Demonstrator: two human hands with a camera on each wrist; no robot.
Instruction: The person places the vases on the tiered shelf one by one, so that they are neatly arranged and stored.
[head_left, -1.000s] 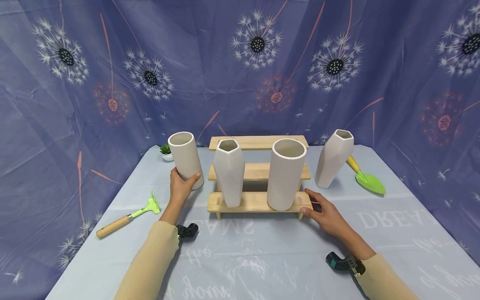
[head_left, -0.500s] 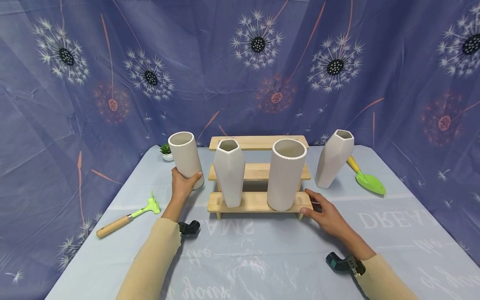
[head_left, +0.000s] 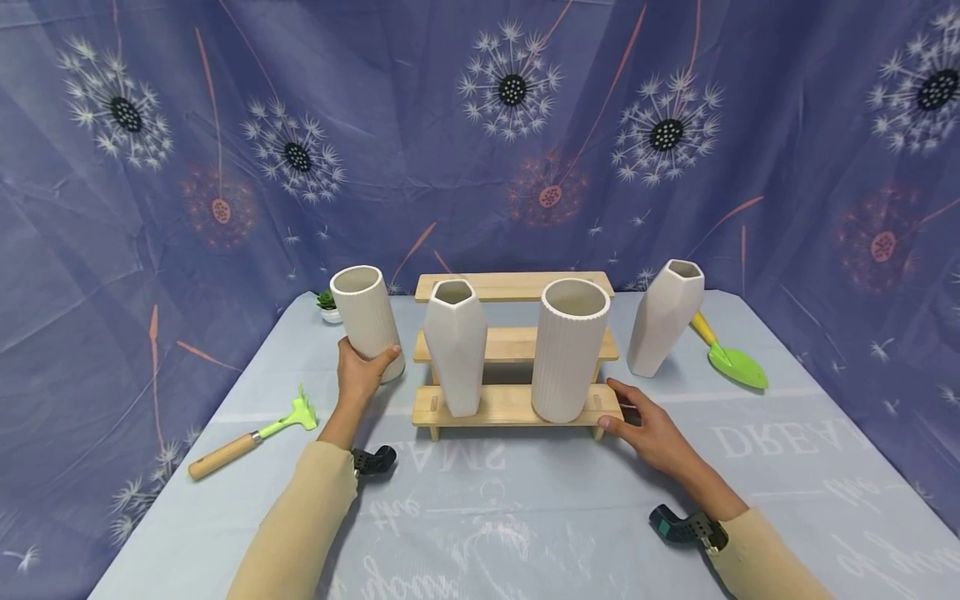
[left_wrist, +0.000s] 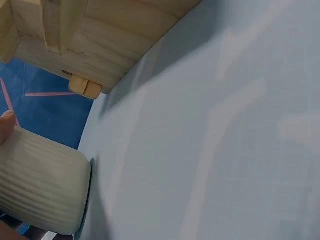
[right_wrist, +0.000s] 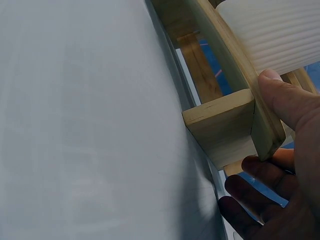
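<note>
My left hand [head_left: 358,377] grips the lower part of a white ribbed cylindrical vase [head_left: 367,312], which stands on the table left of a tiered wooden plant stand [head_left: 510,406]. In the left wrist view the base of that ribbed vase [left_wrist: 47,187] is close to the cloth. My right hand [head_left: 651,429] holds the right end of the stand's lowest board, thumb [right_wrist: 285,97] on top and fingers below. On this board are a white faceted vase [head_left: 457,350] at left and a wider ribbed vase [head_left: 568,358] at right.
Another faceted vase [head_left: 663,321] stands right of the plant stand, beside a green trowel [head_left: 738,367]. A small hand rake [head_left: 255,437] lies at left. Behind the left vase sits a small potted succulent [head_left: 327,307]. A blue dandelion-print curtain [head_left: 420,125] hangs behind the table.
</note>
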